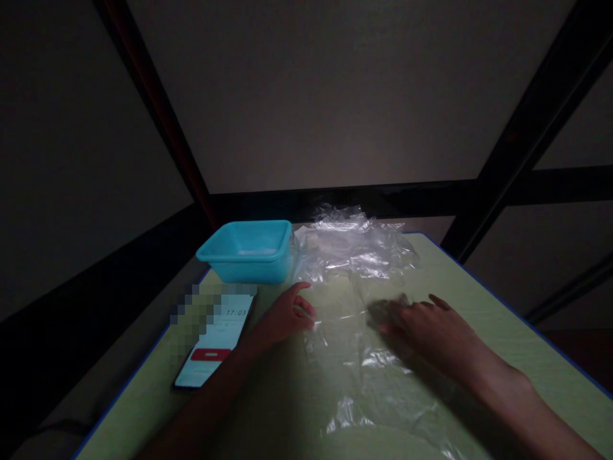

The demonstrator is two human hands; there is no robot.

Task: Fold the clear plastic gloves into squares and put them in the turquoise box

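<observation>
A clear plastic bag point(338, 358) lies spread on the table in front of me, wrinkled and shiny along its lower part. At its left edge rests my left hand point(293, 310), with curved fingers apart and nothing visible in them. My right hand point(414, 319) is over the bag's right side. Motion smears its fingertips, so whether they pinch the film cannot be seen. Behind both hands sits a crumpled heap of clear plastic bags point(359, 246).
A turquoise plastic basin point(249, 268) stands at the back left, beside the heap. Nearer me on the left lies a phone point(220, 338) with its screen lit. The pale green table point(483, 319) has a blue edge and backs onto a wall point(335, 96).
</observation>
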